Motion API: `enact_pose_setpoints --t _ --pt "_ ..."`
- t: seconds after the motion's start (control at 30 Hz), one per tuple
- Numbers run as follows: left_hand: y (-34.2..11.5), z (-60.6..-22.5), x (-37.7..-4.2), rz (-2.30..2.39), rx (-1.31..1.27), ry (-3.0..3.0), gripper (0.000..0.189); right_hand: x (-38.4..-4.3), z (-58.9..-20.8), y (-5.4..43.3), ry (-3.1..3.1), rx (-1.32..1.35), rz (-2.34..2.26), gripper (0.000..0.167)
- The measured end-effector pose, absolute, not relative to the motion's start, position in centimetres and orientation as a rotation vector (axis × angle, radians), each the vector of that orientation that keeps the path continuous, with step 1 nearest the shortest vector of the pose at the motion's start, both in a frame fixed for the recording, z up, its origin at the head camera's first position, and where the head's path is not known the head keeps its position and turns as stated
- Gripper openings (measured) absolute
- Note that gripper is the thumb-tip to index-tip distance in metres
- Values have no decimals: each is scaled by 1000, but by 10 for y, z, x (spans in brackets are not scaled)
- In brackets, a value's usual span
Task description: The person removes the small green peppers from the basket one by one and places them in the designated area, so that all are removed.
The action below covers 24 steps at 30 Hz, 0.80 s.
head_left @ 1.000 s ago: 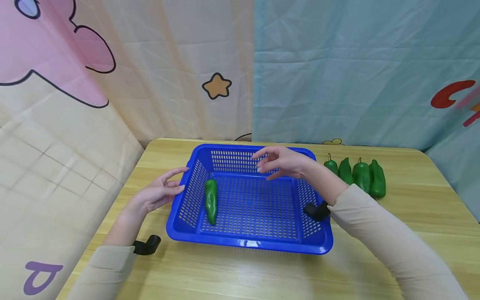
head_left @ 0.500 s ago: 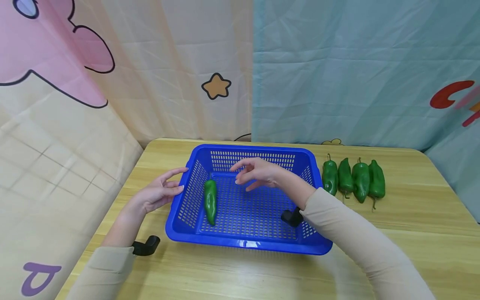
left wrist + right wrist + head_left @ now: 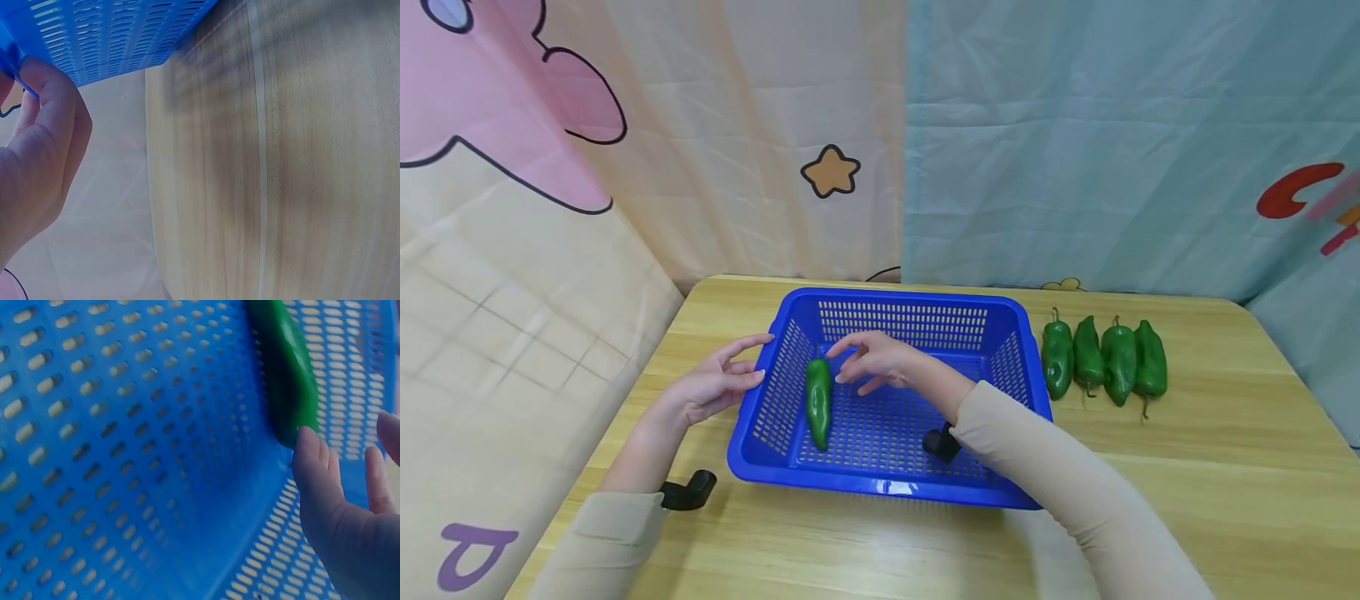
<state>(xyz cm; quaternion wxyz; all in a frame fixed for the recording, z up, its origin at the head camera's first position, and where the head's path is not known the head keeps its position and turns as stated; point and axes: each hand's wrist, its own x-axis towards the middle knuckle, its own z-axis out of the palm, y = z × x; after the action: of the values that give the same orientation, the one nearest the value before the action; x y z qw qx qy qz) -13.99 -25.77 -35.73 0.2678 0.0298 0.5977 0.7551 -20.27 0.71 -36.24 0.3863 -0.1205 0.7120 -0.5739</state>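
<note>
A blue plastic basket with slotted walls stands on the wooden table. My left hand holds its left rim, thumb and index finger on top and other fingers tucked beneath; in the left wrist view the fingers meet the basket's edge. Inside, one long green pepper lies lengthwise near the left wall. My right hand reaches in over the basket floor, fingers spread and loosely bent, holding nothing. Its fingertips are close to the pepper's upper end. The right wrist view shows the same pepper just beyond the fingertips.
Several green peppers lie side by side on the table, right of the basket. Cloth curtains with cartoon prints hang behind the table and along its left side. Each wrist wears a black camera mount.
My right hand has moved left and slightly down across the basket toward the pepper inside. The peppers on the right are now fully uncovered. My left hand stays on the rim.
</note>
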Motion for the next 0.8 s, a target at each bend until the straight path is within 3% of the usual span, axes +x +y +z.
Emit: enact_pose_setpoints --t 0.8 --pt "-258 -358 -141 2039 83 1604 47 -199 -388 -27 1949 -232 -1397 48"
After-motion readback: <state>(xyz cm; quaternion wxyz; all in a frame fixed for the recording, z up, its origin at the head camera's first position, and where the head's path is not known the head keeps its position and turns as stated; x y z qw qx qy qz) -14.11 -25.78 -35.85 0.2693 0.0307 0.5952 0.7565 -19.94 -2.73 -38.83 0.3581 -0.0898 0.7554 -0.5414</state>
